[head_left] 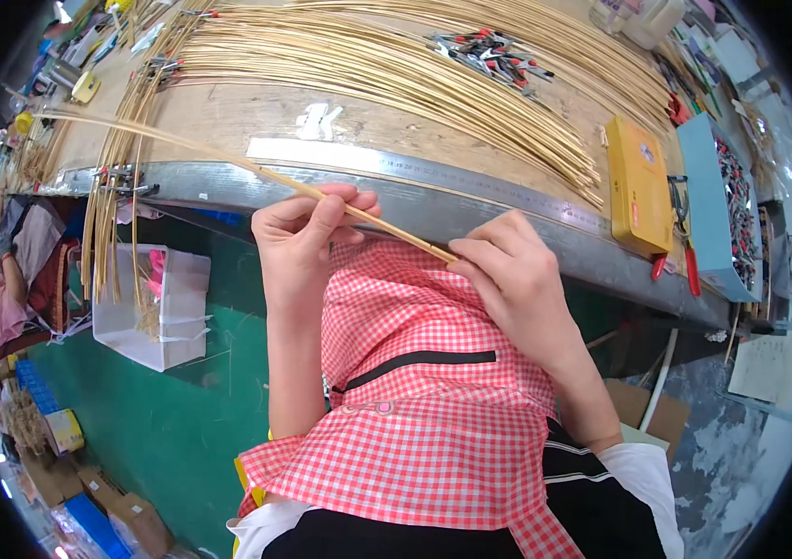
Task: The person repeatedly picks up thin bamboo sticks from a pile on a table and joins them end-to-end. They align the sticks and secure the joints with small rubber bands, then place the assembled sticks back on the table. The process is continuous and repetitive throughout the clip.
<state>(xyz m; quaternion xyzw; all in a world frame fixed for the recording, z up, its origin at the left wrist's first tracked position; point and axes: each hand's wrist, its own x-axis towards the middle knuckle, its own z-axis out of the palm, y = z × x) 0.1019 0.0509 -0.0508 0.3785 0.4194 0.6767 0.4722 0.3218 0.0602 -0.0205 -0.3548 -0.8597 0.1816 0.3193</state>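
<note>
A long, thin bamboo strip (256,168) slants from the upper left down across my lap, above the red checked apron (443,410). My left hand (307,224) is closed round it between thumb and fingers, partway along. With thumb and fingertips my right hand (508,270) pinches the strip's near right end. The far left end of the strip looks blurred. Beyond my hands, a steel ruler (321,154) lies along the table's front edge. Behind the ruler, many bamboo strips (349,65) are laid side by side on the wooden table.
Spring clamps (494,61) are heaped on the strips. A yellow tin (638,186), red-handled pliers (690,256) and a blue box (717,210) of clamps stand at right. Clamped strips (102,224) overhang the edge at left, above a white bin (177,307). Another person (9,289) sits far left.
</note>
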